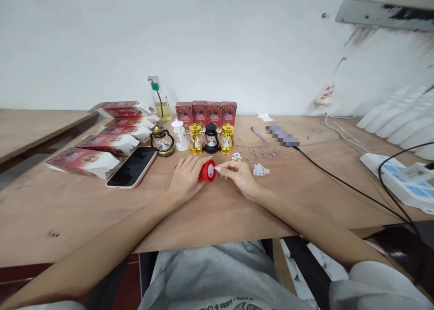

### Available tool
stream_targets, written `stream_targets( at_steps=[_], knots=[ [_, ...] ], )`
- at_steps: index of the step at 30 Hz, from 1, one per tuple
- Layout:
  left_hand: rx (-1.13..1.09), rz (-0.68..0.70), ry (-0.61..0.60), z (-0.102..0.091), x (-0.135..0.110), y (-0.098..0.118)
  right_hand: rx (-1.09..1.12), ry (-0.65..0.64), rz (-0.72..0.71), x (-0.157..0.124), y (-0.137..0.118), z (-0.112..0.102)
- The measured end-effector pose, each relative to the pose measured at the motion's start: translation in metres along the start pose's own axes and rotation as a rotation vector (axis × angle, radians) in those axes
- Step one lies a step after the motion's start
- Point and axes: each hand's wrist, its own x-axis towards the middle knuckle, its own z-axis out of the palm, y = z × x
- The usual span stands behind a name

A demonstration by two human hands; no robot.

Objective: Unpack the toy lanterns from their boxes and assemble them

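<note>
Red miniature lantern (pixel 204 172), tipped onto its side right in front of the wearer, and the left hand (pixel 186 176) has it wrapped, fingers curled over the body so that only the base end pokes out beyond the grip. That base, with its pale round plate (pixel 210 170), faces the right hand (pixel 239 176), whose thumb and index finger are pinched together right at the plate. Something small and whitish seems to sit between those fingertips, though it's too tiny to be sure. Just beyond the hands, a line-up on the wooden tabletop (pixel 217 217): bronze lantern (pixel 163 142), white lantern (pixel 181 137), a gold lantern (pixel 196 140) either side of the black lantern (pixel 211 139). Over by the right hand, a little pile of white plastic pieces (pixel 260 169), with thin bent wires (pixel 264 153) scattered behind; off to the left, a smartphone (pixel 132 167) lies flat.
</note>
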Motion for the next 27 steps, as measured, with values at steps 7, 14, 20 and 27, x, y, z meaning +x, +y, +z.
stream_targets(
  at_steps=[7,14,20,27],
  knots=[
    [0.072,0.063,0.046,0.0003,0.0005,0.0006,-0.012,0.019,-0.004,-0.0029,-0.0039,0.0040],
    [0.161,0.125,0.076,0.0005,0.0003,0.0018,-0.029,0.009,-0.013,-0.0043,0.0000,0.0039],
    [0.114,0.086,0.060,0.0007,-0.0002,0.0028,-0.012,-0.030,0.030,-0.0024,0.0032,0.0020],
    [-0.014,0.022,-0.004,0.0021,-0.0010,0.0005,0.070,-0.062,0.092,-0.0010,0.0042,0.0020]
  ],
)
